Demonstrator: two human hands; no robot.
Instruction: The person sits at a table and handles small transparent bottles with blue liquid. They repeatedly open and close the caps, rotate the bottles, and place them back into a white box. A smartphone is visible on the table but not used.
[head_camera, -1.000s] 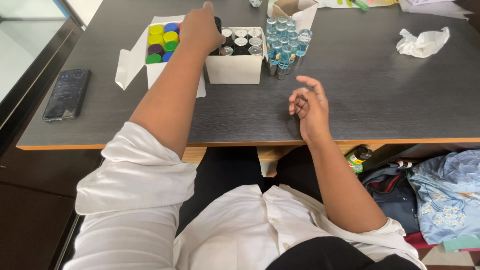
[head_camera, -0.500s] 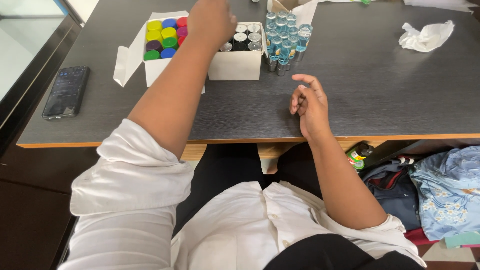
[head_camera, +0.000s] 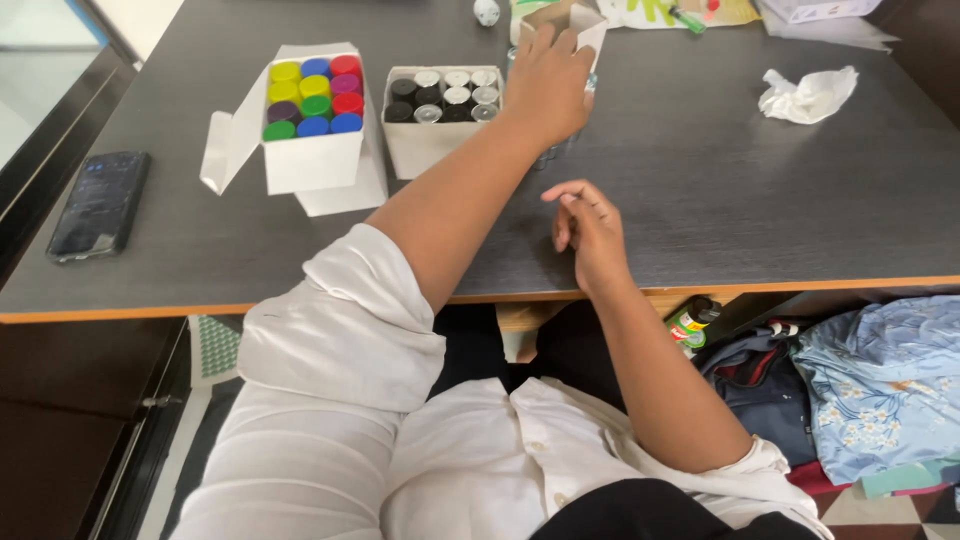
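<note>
The left hand (head_camera: 548, 85) reaches across the dark counter (head_camera: 700, 200) toward its far edge and lies palm down over a cluster of small clear vials (head_camera: 560, 150). The hand covers nearly all of them; only a few glass bottoms show beneath the wrist, so whether the fingers are closed on a vial cannot be told. Just beyond the fingertips stands a small open cardboard box (head_camera: 572, 22), partly cut off by the top of the view.

The right hand (head_camera: 590, 230) rests near the counter's near edge, fingers loosely curled and holding nothing, well apart from the left hand.

Left of the reaching arm, an open white box (head_camera: 425, 150) holds vials with black and silver caps. Beside it, another white box (head_camera: 312, 160) with its flap open holds bottles with yellow, blue, red, purple and green caps. A dark phone (head_camera: 98, 203) lies near the counter's left edge. A crumpled white tissue (head_camera: 808, 95) sits toward the far right corner. Below the counter at right, bundled clothes (head_camera: 870, 370) and a small bottle (head_camera: 692, 322) are partly hidden.
</note>
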